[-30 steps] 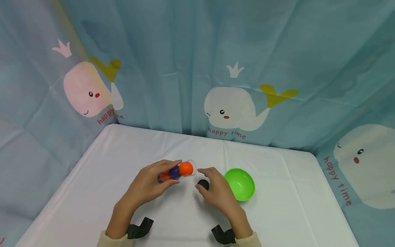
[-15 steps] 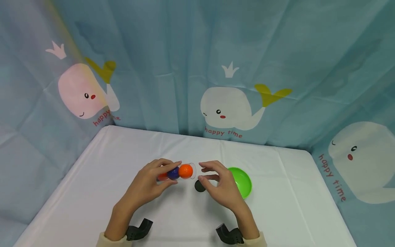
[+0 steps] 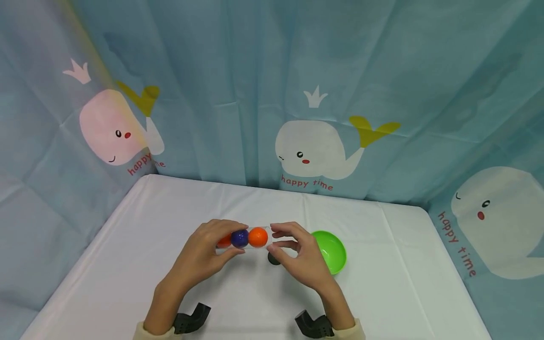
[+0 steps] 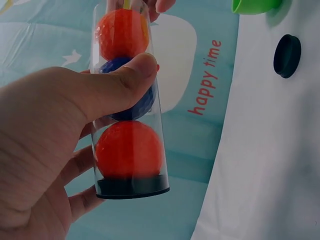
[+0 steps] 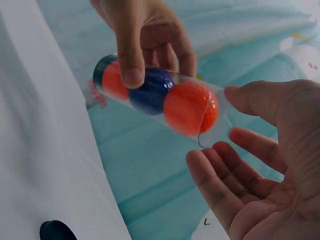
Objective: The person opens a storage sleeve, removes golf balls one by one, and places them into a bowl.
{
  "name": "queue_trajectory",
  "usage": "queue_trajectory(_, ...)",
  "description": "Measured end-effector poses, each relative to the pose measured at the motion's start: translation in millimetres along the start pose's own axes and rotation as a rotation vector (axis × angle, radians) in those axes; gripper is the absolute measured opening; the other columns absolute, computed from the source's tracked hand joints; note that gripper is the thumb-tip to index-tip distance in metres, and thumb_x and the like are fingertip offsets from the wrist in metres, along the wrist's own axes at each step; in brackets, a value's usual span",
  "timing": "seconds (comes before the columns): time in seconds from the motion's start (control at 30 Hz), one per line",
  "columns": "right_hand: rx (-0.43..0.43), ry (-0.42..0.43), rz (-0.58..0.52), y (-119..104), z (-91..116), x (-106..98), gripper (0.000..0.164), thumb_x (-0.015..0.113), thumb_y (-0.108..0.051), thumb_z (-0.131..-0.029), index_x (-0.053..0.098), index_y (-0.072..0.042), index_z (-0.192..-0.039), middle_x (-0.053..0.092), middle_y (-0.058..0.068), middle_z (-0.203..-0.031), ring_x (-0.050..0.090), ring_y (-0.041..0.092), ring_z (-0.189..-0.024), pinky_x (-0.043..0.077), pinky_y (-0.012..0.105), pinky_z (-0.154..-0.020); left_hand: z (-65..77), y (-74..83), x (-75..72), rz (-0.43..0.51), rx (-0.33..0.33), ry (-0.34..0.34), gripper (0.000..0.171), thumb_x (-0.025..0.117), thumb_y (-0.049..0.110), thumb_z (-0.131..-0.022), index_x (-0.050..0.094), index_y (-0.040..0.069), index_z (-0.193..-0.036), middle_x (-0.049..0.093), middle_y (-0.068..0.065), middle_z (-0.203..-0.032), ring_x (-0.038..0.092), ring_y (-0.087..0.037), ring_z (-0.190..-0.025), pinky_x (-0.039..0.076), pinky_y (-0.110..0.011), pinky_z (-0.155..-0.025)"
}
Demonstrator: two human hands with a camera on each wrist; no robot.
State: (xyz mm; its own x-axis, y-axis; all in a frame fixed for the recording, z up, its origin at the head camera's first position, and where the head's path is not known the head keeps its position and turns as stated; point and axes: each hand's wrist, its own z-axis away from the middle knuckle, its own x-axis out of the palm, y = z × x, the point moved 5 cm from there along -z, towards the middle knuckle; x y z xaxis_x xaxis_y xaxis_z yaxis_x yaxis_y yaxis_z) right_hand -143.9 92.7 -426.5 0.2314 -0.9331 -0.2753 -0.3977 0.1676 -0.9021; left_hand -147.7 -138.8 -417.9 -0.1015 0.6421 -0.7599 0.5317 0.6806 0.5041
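Observation:
A clear plastic tube (image 5: 192, 136) lies sideways above the table, holding two orange golf balls (image 3: 258, 237) with a blue golf ball (image 3: 240, 238) between them. A black base (image 4: 132, 186) closes its left end; the right end has no cap. My left hand (image 3: 208, 243) grips the tube around its middle, the thumb across the blue ball in the left wrist view. My right hand (image 3: 303, 257) holds the tube's open rim between thumb and fingertips, its other fingers spread below. A loose black cap (image 4: 287, 56) lies on the table beneath, partly hidden by the right hand in the head view.
A green bowl (image 3: 333, 252) stands just right of the right hand, partly covered by it. The white-covered table (image 3: 382, 293) meets a blue whale-print curtain (image 3: 238, 94) at the back and sides. Black wrist mounts (image 3: 191, 318) sit on both wrists.
The right hand rose from beside the black cap and came to the tube's open end. The tube has turned from tilted toward the camera to more level. The left hand keeps its grip.

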Motion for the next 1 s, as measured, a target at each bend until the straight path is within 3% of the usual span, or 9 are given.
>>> queue_trajectory(0.23, 0.014, 0.000, -0.037, 1.6, -2.4, 1.9, 0.041, 0.078, -0.011, -0.097, 0.067, -0.004, -0.135, 0.066, 0.019, -0.133, 0.066, 0.042, -0.120, 0.063, 0.028, -0.097, -0.4, 6.0, -3.7, -0.046, 0.068, 0.043, 0.054, 0.093, 0.033, -0.080, 0.075, 0.029, -0.131, 0.074, 0.007, -0.126, 0.066, -0.018, -0.117, 0.053, -0.049, -0.100)
queue_trajectory(0.5, 0.051, -0.004, -0.117, 15.5, -2.7, 4.9, 0.039, 0.077, -0.008, -0.097, 0.066, -0.005, -0.135, 0.064, 0.020, -0.135, 0.067, 0.027, -0.122, 0.062, 0.029, -0.098, 1.0, 13.3, -6.9, -0.135, 0.111, 0.078, 0.057, 0.096, 0.026, -0.076, 0.076, 0.026, -0.130, 0.075, 0.003, -0.122, 0.067, -0.020, -0.116, 0.051, -0.052, -0.102)
queue_trajectory(0.63, 0.073, -0.007, -0.159, 18.3, -2.2, 5.2, 0.038, 0.076, -0.008, -0.097, 0.066, -0.006, -0.134, 0.064, 0.021, -0.137, 0.067, 0.026, -0.122, 0.062, 0.027, -0.097, 1.5, 16.0, -8.5, -0.174, 0.126, 0.089, 0.058, 0.097, 0.024, -0.076, 0.076, 0.027, -0.130, 0.074, 0.002, -0.122, 0.066, -0.021, -0.118, 0.048, -0.051, -0.106)
queue_trajectory(0.83, 0.144, 0.001, -0.225, 18.9, -2.0, 4.3, 0.038, 0.075, -0.010, -0.098, 0.064, 0.000, -0.134, 0.061, 0.027, -0.138, 0.066, 0.023, -0.122, 0.063, 0.025, -0.094, 0.6, 21.8, -11.1, -0.211, 0.182, 0.138, 0.057, 0.097, 0.019, -0.074, 0.077, 0.028, -0.127, 0.073, 0.000, -0.122, 0.065, -0.023, -0.114, 0.046, -0.050, -0.105)
queue_trajectory(1.0, 0.199, 0.004, -0.251, 21.7, -2.7, 6.8, 0.040, 0.075, -0.012, -0.098, 0.063, -0.002, -0.135, 0.063, 0.019, -0.137, 0.066, 0.022, -0.122, 0.063, 0.027, -0.095, 0.1, 25.9, -13.5, -0.266, 0.216, 0.179, 0.061, 0.099, 0.012, -0.071, 0.077, 0.028, -0.127, 0.073, -0.003, -0.123, 0.064, -0.025, -0.114, 0.046, -0.052, -0.103)
